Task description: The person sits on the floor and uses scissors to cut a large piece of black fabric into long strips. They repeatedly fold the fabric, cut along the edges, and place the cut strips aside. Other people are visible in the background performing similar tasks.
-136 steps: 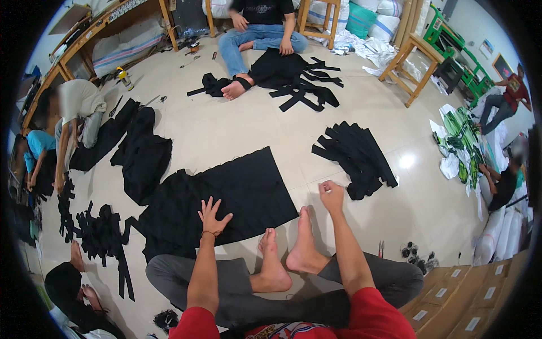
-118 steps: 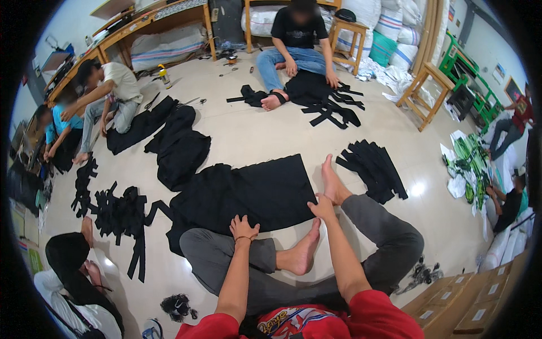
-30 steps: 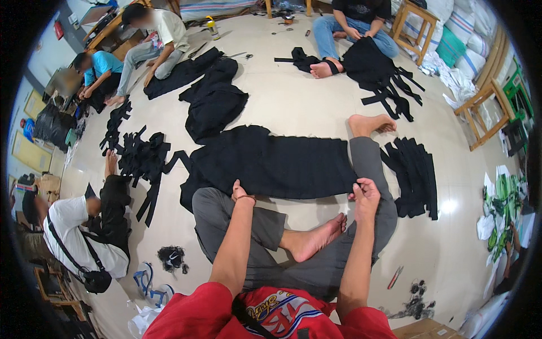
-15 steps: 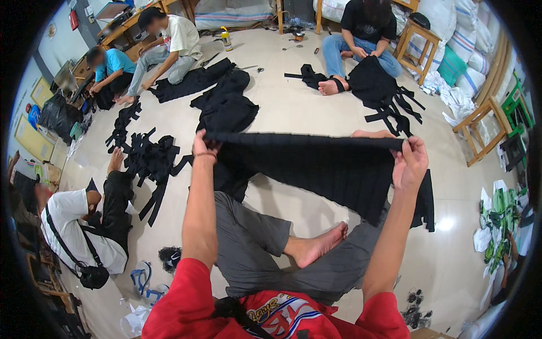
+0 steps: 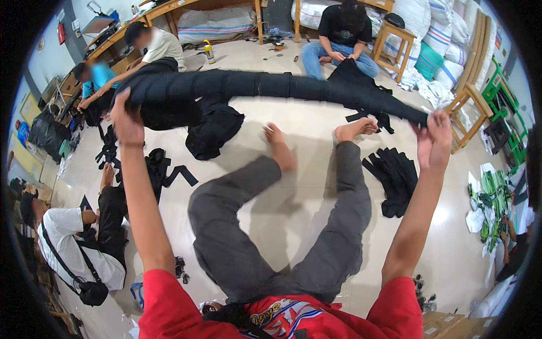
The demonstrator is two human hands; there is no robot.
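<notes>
From my distance I see, furthest left, the left hand [image 5: 129, 127] closed round the left end of a long black cloth [image 5: 243, 85], its fingers partly blurred. Just to its right, a pile of black strips [image 5: 157, 169] lies toward the left edge of the floor [image 5: 316, 181]. The cloth is stretched in the air between the hands, its long axis crosswise and sloping down to the right; each hand has one end, so I call neither nearer. A fan of black strips [image 5: 395, 178] follows on the floor, then the right hand [image 5: 436, 141], pinching the cloth's right end
</notes>
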